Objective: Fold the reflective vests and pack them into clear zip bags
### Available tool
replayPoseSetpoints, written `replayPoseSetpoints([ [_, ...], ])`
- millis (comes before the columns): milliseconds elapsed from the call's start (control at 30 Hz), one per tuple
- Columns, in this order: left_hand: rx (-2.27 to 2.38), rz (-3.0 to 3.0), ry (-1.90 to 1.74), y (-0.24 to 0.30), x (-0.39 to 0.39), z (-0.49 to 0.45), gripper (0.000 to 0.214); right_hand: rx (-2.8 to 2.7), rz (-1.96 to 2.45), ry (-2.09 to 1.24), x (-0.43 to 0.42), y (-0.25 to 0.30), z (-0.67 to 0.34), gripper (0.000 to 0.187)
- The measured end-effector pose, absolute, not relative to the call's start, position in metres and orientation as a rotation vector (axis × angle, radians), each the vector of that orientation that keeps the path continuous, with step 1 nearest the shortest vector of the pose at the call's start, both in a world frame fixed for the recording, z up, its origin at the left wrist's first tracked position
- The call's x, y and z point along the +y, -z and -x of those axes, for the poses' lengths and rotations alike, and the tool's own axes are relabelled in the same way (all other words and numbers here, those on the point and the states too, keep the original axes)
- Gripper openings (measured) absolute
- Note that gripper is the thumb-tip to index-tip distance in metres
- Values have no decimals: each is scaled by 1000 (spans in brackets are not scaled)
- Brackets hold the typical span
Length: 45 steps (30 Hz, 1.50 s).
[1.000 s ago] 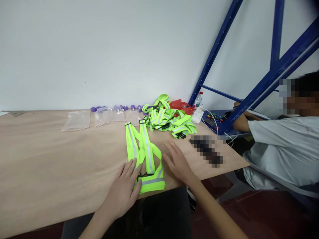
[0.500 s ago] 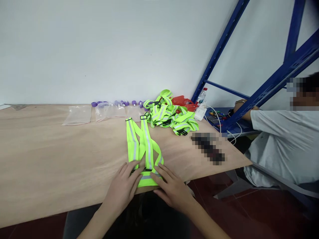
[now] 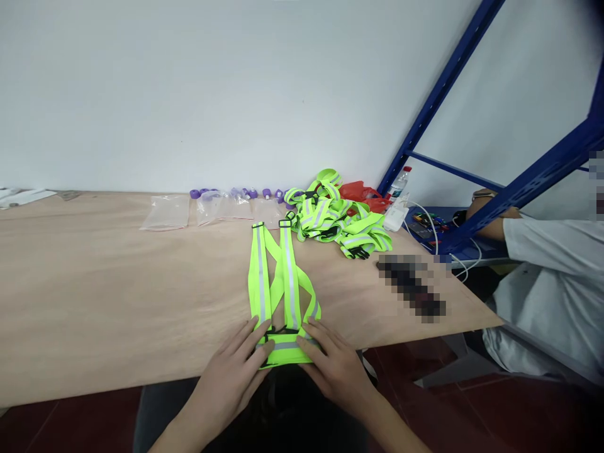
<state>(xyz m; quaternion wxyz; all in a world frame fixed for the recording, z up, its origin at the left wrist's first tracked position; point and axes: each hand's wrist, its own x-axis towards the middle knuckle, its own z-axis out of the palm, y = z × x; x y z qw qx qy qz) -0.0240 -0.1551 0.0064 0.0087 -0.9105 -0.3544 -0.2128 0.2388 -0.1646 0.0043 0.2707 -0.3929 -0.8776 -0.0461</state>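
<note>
Two bare hands lie open and flat with fingers spread, gripping nothing. The left hand point(image 3: 231, 377) and right hand point(image 3: 337, 368) press on either side of the near waistband of a neon yellow strap vest with grey reflective stripes point(image 3: 260, 277), apparently pinning it so its straps lie straight across the pale plywood table point(image 3: 117, 296). Near its far end sits a tangled pile of matching vests point(image 3: 337, 223). Clear plastic bags point(image 3: 165, 214) lie to the left, by the wall.

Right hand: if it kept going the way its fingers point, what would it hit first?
The right hand points up-left onto the reflective vest, whose lower band its fingertips touch. Beyond that, it would probably meet the left hand.
</note>
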Motion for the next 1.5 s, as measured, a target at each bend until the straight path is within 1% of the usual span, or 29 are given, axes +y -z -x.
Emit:
replayPoseSetpoints([
  [167,-1092,2811,773,-13,-155,25,30,-2369,1030,100,-163,-12,-239,27],
  [333,-1180,2894,922,-29,-143,25,34,-2318,1049,-139,-152,-23,-239,23],
  [467,-1460,2948,745,-40,-124,17,39,-2255,1161,-383,-135,-30,-236,18],
  [567,-1602,2933,667,-42,-107,6,40,-2208,1229,-456,-122,-31,-234,24],
  [633,-1649,2917,716,-41,-99,1,39,-2206,1266,-454,-113,-30,-233,27],
  [733,-1679,2865,775,-35,-92,-3,37,-2240,1297,-440,-104,-28,-233,28],
  [933,-1710,2726,718,-21,-90,-4,31,-2289,1293,-303,-96,-25,-234,25],
  [1067,-1671,2762,667,-22,-89,-6,26,-2250,1323,-339,-97,-20,-233,29],
  [1167,-1748,2770,629,-26,-89,-7,20,-2232,1377,-397,-98,-18,-232,30],
  [1233,-1803,2769,582,-28,-88,-6,20,-2227,1390,-403,-98,-17,-232,25],
  [1300,-1822,2766,549,-29,-87,-6,21,-2214,1382,-352,-97,-16,-230,15],
  [1333,-1818,2767,541,-30,-86,-6,21,-2202,1374,-310,-97,-16,-230,17],
  [1400,-1805,2771,534,-30,-84,-5,23,-2187,1351,-221,-97,-14,-228,30],
  [1433,-1792,2777,539,-30,-83,-5,23,-2192,1336,-177,-98,-13,-227,32],
  [1500,-1761,2796,580,-29,-81,-5,20,-2235,1279,-88,-99,-12,-225,28],
])
